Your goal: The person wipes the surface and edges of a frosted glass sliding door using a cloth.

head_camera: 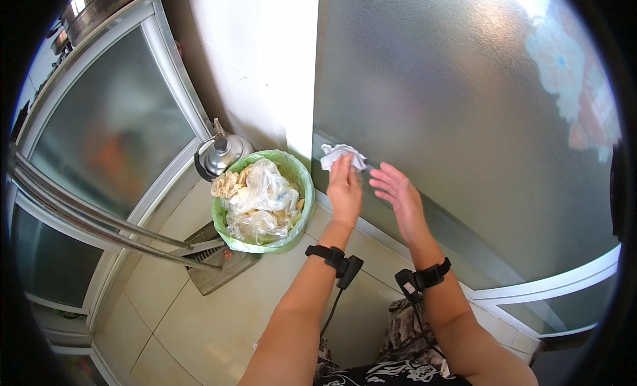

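My left hand has a crumpled white cloth or tissue under its fingers. The cloth lies at the crossbar low on a frosted glass door panel; whether it presses on the bar or on the glass, I cannot tell. Just to the right, my right hand is raised with nothing in it, its fingers extended and slightly apart near the panel. Both wrists wear black straps with small cabled devices.
A bin with a green liner is heaped with plastic bags and scraps. Behind it stands a metal kettle. A dustpan and metal poles lie in front of the glass-doored cabinet. Pale tiles cover the floor.
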Available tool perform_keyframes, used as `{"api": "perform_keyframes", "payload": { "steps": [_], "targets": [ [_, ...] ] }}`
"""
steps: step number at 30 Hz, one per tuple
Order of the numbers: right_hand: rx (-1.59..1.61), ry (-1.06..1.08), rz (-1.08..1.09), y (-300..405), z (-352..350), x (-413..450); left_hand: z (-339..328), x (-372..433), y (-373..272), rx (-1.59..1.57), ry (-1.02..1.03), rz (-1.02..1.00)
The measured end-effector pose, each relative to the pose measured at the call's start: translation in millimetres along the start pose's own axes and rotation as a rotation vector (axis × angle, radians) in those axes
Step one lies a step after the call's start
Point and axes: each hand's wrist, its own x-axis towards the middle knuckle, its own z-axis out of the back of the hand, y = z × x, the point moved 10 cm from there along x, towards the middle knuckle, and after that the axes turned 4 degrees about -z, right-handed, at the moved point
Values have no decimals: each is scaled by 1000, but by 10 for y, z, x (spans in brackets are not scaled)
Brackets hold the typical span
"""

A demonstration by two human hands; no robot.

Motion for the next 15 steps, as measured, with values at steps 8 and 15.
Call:
{"api": "perform_keyframes", "payload": {
  "steps": [8,15],
  "targets": [
    [87,-161,64,90,380,-70,-390,-279,-725,-110,112,-268],
    [-9,-198,116,301,362,-123,39,10,406,38,-56,169]
  ]
}}
